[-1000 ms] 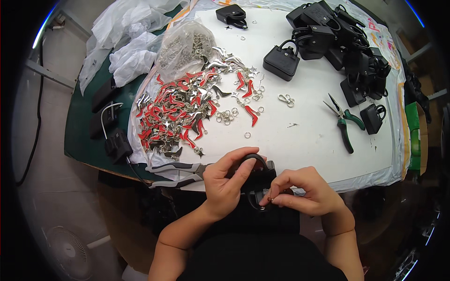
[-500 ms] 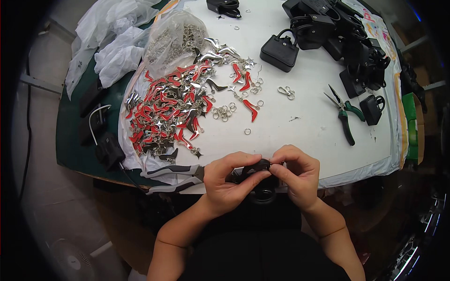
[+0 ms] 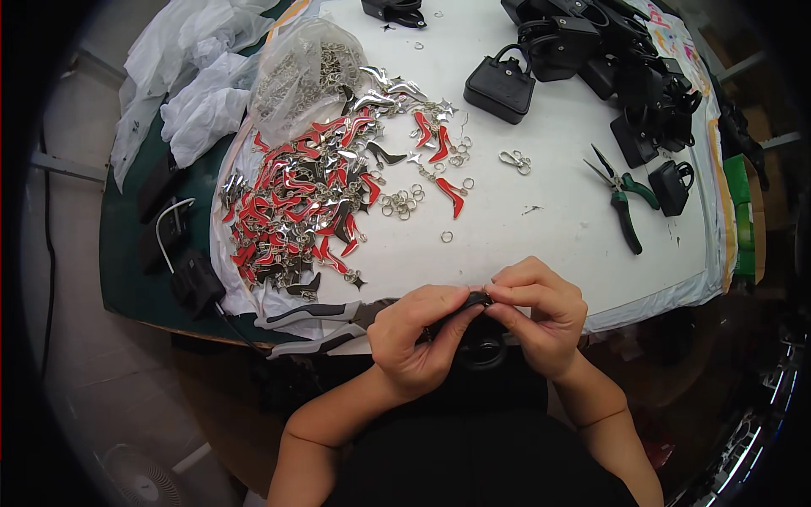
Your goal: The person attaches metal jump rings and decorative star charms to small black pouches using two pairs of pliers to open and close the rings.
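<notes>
At the near edge of the table, my left hand point(image 3: 414, 340) is closed around a small black handbag point(image 3: 478, 299). Fingers cover most of it, and a rounded black loop shows below them. My right hand point(image 3: 545, 319) pinches at the bag's edge, its fingertips meeting those of the left. Whether a tiny metal part sits in that pinch is hidden. Beside my left hand lie pliers with grey handles point(image 3: 311, 318), their jaws partly behind the hand.
Red, black and silver high-heel charms point(image 3: 291, 190) lie heaped on the left, by a clear bag of metal fittings point(image 3: 308, 76). Loose rings point(image 3: 401, 203) and a clasp point(image 3: 515, 161) lie mid-table. Green-handled pliers point(image 3: 623, 203) and several black mini handbags point(image 3: 500, 88) are on the right.
Both hands stay together at the table edge. The black bag has tilted slightly and shows less between the fingers. My view has shifted a little.
</notes>
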Demonstrator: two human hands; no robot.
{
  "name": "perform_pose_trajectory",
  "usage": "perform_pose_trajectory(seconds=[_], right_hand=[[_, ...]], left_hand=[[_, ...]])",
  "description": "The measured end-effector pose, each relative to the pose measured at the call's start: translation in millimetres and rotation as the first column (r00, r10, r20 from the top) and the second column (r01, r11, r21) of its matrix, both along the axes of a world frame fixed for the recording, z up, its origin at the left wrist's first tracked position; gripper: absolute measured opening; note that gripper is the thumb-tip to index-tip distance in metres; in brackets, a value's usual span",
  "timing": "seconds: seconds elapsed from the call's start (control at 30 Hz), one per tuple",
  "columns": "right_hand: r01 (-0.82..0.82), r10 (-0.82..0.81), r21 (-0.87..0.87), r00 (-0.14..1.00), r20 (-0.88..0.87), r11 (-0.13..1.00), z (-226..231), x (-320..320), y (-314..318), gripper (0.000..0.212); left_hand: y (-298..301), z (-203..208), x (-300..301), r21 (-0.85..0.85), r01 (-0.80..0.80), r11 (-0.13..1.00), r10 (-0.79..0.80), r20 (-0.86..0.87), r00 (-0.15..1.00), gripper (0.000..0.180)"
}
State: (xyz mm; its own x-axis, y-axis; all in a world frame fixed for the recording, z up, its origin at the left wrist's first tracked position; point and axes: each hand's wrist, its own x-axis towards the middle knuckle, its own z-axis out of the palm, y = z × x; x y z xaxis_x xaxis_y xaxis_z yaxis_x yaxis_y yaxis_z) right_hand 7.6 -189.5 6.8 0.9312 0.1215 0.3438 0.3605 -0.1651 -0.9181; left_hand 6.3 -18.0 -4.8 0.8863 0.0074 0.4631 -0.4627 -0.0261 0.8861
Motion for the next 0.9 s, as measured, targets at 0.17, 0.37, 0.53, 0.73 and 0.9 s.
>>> perform_pose_trajectory(seconds=[0.17,0.37,0.53,0.73,0.9], right_hand=[[0.029,-0.028,0.022,0.999,-0.025,0.999,0,-1,3,0.018],[0.028,-0.026,0.042,0.998,-0.053,0.999,7,0,4,0.013],[-0.032,0.033,0.014,0.998,-0.061,0.999,9,3,-3,0.015],[-0.085,0.103,0.075,0.949,-0.298,0.994,16,-3,-3,0.022],[-0.117,0.119,0.02,0.975,-0.185,0.993,16,-1,-11,0.022]], left_hand=[[-1,1,0,0.041,-0.004,0.999,-0.001,0.133,0.991,0.029],[2,3,1,0.127,0.024,0.992,-0.051,0.217,0.975,0.03],[2,2,2,0.034,0.085,0.996,-0.089,0.145,0.985,0.031],[9,1,0,0.002,0.095,0.995,-0.095,-0.006,0.995,0.031],[6,8,0,-0.032,0.132,0.991,-0.134,-0.089,0.987,0.032]])
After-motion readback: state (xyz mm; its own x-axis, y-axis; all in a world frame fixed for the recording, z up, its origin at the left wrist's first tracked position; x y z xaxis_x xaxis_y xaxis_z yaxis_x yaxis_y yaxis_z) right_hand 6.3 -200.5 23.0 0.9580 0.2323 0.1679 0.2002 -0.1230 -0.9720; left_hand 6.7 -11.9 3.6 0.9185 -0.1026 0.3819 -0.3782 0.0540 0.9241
